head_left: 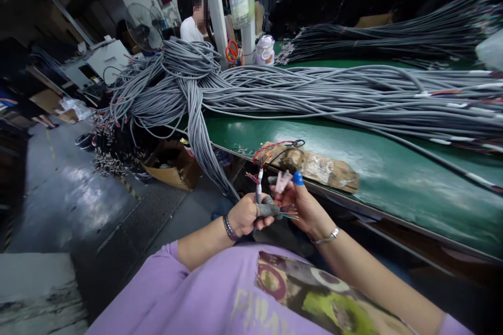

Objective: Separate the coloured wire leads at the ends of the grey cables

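My left hand is closed around a grey cable, with grey coverings on its fingertips. White wrapping and thin coloured wires show at the upper end of that cable. From the left fingertips a fan of thin bare-ended wires points toward my right hand. A blue cover sits on my right thumb. Between thumb and fingers, the right hand pinches a pale pinkish strip, whose kind I cannot make out. The fingers of the right hand are partly hidden.
Long grey cables lie across the green table, some hanging over its left end. A worn wooden block lies at the near edge. Black cables lie behind. A cardboard box stands on the floor. Another person is farther back.
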Available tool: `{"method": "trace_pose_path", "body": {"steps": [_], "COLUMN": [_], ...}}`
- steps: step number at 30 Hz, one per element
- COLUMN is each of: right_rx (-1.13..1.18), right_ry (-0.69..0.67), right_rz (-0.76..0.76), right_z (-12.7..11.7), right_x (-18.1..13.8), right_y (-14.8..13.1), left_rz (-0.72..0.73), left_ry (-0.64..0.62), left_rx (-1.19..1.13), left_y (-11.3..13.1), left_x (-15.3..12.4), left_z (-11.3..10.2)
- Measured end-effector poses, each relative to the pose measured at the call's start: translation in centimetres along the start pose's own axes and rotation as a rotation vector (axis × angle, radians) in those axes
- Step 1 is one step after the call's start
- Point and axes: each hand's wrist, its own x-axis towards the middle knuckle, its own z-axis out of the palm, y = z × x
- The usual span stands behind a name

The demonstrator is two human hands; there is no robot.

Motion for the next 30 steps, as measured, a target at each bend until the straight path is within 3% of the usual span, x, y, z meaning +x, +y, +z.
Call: {"method": "trace_pose_path", "body": {"steps": [3,7,14,20,30], "right_rx": [0.016,-0.074,-0.481,-0.067,-0.002], "right_ry": [0.015,0.051,0.199,0.135,0.094], "right_rz": [0.049,0.001,-0.317,-0.004,-0.008], "right_z": [0.1,0.4,0.4,0.5,0.4], "right_x": [-0.2,-0.3,-0.9,-0.1,0.1], "right_y": [-0.4,-0.8,-0.1,-0.1,0.2], "left_rz": [0.019,0.071,0.111,0.114,0.097], "left_ry": [0.042,0.118,0.198,0.198,0.240], "left_rx": [0.052,0.074,0.007,-0.006,0.019], "left_y": [0.2,0.1,-0.1,-0.3,-0.7], "left_x": [-0.6,-1.2,-0.7,-0.4,-0.3], "left_z": [0.5,1.2,1.7,1.8,2.0]}}
